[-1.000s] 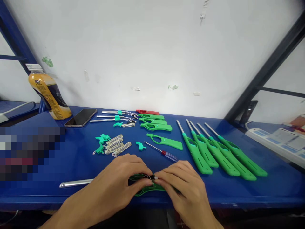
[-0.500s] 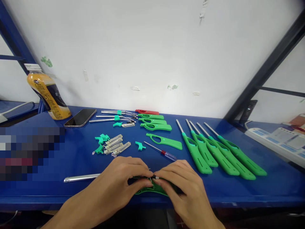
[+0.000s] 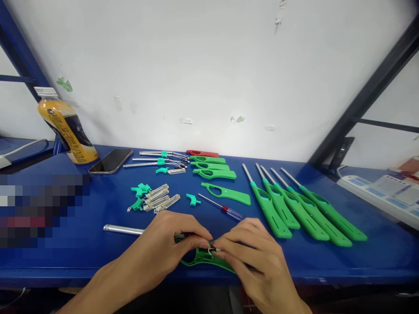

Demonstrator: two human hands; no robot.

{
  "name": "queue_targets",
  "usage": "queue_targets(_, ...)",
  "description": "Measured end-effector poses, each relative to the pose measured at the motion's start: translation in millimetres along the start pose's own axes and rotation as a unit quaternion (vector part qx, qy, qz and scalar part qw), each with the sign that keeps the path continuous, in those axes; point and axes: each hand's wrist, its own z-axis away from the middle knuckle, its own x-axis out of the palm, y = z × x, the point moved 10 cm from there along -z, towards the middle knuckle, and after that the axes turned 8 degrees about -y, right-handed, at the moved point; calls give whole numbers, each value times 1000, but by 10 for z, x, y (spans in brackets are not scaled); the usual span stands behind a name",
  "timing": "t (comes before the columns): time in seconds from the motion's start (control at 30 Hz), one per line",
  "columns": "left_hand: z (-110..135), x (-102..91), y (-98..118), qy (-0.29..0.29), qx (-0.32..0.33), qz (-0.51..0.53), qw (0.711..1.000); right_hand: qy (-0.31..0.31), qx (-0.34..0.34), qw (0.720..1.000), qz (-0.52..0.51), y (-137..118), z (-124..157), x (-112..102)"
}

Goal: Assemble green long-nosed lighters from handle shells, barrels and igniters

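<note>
At the table's front edge, a green lighter housing half (image 3: 209, 260) lies with its hollow side up under both hands. My left hand (image 3: 176, 242) is closed over its front part, thumb and fingers pinched at a thin wire and dark insides. My right hand (image 3: 253, 253) is closed too, fingertips pinching a small black-and-white igniter part (image 3: 216, 249) at the middle of the housing. A silver lighter tube (image 3: 122, 229) sticks out to the left from behind my left hand. Palms and fingers hide much of the housing.
Beyond the hands lie a screwdriver (image 3: 225, 209), a teal trigger (image 3: 193, 199), clear fuel tanks (image 3: 160, 198) and green housing halves (image 3: 225, 193). Several assembled lighters (image 3: 273, 213) lie at right. A phone (image 3: 111, 161) and bottle (image 3: 67, 126) are at left.
The silver tube's tip has shifted right and slightly up, its tilt changed. More of the housing's inside shows between my hands, which remain pinched close together.
</note>
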Motion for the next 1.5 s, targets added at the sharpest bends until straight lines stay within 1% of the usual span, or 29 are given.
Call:
queue_targets(0.13, -12, 35, -89, -8, -32, 24, 999, -10, -17, 1000, 6, -30, 2, 16)
queue_targets(0.27, -20, 36, -128, -8, -42, 33, 999, -12, -10, 1000, 15, -22, -3, 33)
queue_targets(0.47, -3, 18, -42, -4, -34, 28, 999, 7, 10, 1000, 3, 1, -16, 7)
queue_targets(0.7, 9, 17, 36, 12, -31, 11, 999, 10, 25, 1000, 5, 23, -24, 7)
queue_targets(0.83, -5, 30, 30, 7, -32, -1, 999, 12, 32, 999, 3, 34, -23, 6)
queue_targets(1.0, 22, 57, 6, -12, -42, -16, 999, 18, 34, 999, 4, 37, -4, 0)
queue_targets(1.17, 31, 50, -23, -22, -41, 1, 999, 17, 34, 999, 9, 34, 1, -2)
queue_targets(1.3, -9, 42, -29, -15, -31, 18, 999, 18, 37, 999, 7, 37, -2, -8)
queue_targets(1.5, -37, 25, -19, 8, -38, 29, 999, 23, 35, 999, 9, 31, -10, -17)
